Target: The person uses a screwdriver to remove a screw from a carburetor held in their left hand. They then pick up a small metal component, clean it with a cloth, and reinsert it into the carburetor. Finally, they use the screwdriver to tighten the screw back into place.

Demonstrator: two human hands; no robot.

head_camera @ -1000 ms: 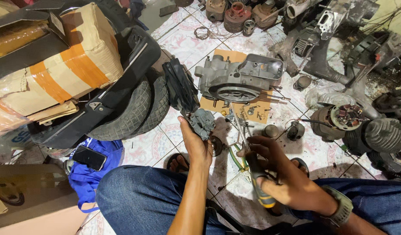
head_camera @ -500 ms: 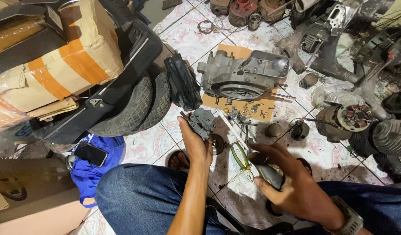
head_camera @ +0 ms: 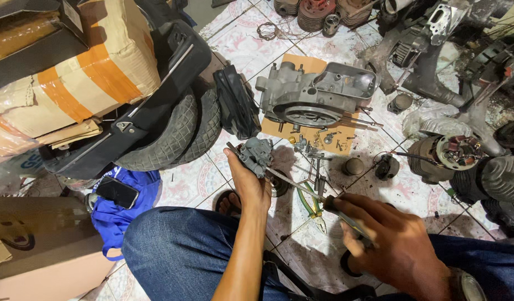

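Left hand [head_camera: 250, 181]: closed around a small grey carburettor-like part [head_camera: 256, 156], held up off the floor above the knee, tilted so 1 face meets the tool. Right hand [head_camera: 388, 239]: fist wrapped around the handle of a long screwdriver [head_camera: 301, 189], its shaft angled up-left with the tip at the part, which the left hand seems to brace against the push. Behind, on a sheet of cardboard [head_camera: 324, 142]: 1 grey engine casing [head_camera: 318, 95] with loose bolts beside it, probably kept there so small pieces stay together. To the left: 2 stacked tyres [head_camera: 173, 136] and a taped box [head_camera: 95, 72]. Blue bag [head_camera: 126, 209] with a phone [head_camera: 117, 192] beside the knee.
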